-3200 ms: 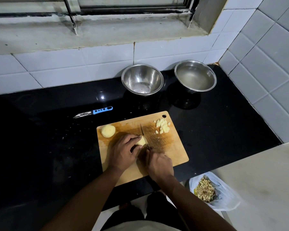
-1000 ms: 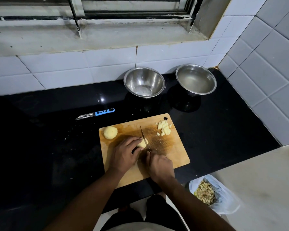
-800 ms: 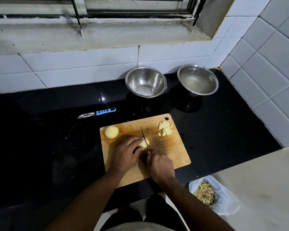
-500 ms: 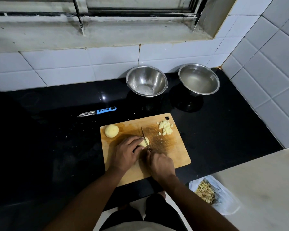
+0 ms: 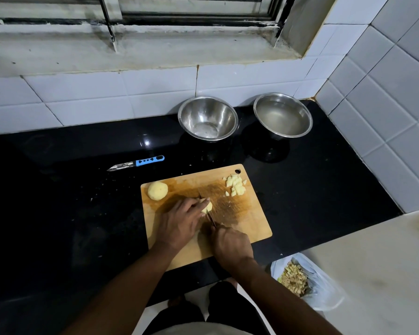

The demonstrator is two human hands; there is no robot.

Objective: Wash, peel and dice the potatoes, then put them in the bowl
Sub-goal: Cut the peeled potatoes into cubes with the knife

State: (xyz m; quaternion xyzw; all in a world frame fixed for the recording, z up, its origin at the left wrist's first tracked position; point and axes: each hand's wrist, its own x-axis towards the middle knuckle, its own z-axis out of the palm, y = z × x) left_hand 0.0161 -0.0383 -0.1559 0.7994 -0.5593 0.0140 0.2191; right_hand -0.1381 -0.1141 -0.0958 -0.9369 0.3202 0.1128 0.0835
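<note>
Head view: we see two steel bowls well beyond the hands, by the tiled wall. Left bowl holds nothing but a wet sheen at the bottom; right bowl holds clear water. Plastic bag sits just right of the right forearm, holding potato peels. No readable writing or brand anywhere.

Left hand has fingers curled over a potato piece, pinning it on the cutting board. Right hand grips the knife handle, blade down against that piece. Hands are close together, near touching. Diced potato lies beyond the right hand at the board's far corner. Peeled potato sits beyond the left hand. Blue-handled peeler lies off the board, beyond the left hand, on the black counter.
</note>
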